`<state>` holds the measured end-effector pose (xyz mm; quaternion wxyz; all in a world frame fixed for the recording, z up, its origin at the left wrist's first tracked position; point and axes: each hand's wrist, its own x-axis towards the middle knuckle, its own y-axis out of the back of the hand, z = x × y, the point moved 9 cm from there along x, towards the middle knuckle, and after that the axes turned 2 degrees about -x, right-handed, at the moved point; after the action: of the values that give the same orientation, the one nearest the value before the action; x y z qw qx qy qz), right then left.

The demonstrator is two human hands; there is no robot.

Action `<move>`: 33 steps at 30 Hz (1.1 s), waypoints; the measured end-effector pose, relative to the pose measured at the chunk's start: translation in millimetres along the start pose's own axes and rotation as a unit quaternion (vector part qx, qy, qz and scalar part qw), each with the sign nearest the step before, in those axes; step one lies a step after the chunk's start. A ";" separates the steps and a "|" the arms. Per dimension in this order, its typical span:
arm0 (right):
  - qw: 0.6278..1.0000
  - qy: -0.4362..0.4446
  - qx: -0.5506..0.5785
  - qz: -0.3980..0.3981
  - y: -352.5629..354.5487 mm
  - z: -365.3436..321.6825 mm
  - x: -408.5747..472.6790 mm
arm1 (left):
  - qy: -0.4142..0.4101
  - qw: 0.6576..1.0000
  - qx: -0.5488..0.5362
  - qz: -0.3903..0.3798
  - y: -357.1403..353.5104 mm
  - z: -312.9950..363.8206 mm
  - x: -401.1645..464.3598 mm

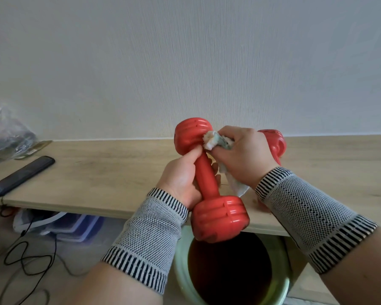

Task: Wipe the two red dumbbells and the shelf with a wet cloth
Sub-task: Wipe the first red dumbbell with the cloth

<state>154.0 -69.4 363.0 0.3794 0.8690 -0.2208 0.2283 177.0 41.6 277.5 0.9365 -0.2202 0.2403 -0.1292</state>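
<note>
Left hand: wrapped round the bar of a dumbbell, which is held tilted above the front edge of the shelf.
Right hand: closed on a bunched cloth, pressed where the bar meets the far head; a loose tail of cloth hangs beside the bar.
Second dumbbell: seen partly behind the right hand, apparently resting on the shelf near the wall.
Step in hand: the first dumbbell is judged to be under wiping at its far head; the near head and bar are probably still to be done.
Next move: the cloth would need to be drawn along the bar and the dumbbell turned in the left hand's grip.
Shelf: pale wood grain, set against the wall; a dark phone and a plastic bag lie at its left end.
Below the shelf: a green bucket of dark water under the dumbbell; cables and a clear box to the left.
</note>
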 end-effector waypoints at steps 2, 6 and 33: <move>1.000 -0.024 0.007 -0.014 -3.7 9.0 -0.2 | -0.004 1.000 0.008 -0.014 2.5 4.6 -1.3; 0.997 -0.070 0.009 -0.014 -2.6 23.4 1.3 | -0.005 0.998 0.022 -0.055 -3.6 10.5 -6.9; 0.990 0.047 0.075 0.110 46.6 -24.3 1.0 | -0.269 0.946 0.183 0.010 -20.2 46.4 -30.4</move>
<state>123.3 -79.8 404.4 0.2959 0.8538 -0.2787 0.3253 171.9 50.8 335.6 0.9917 -0.0691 -0.0461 -0.0978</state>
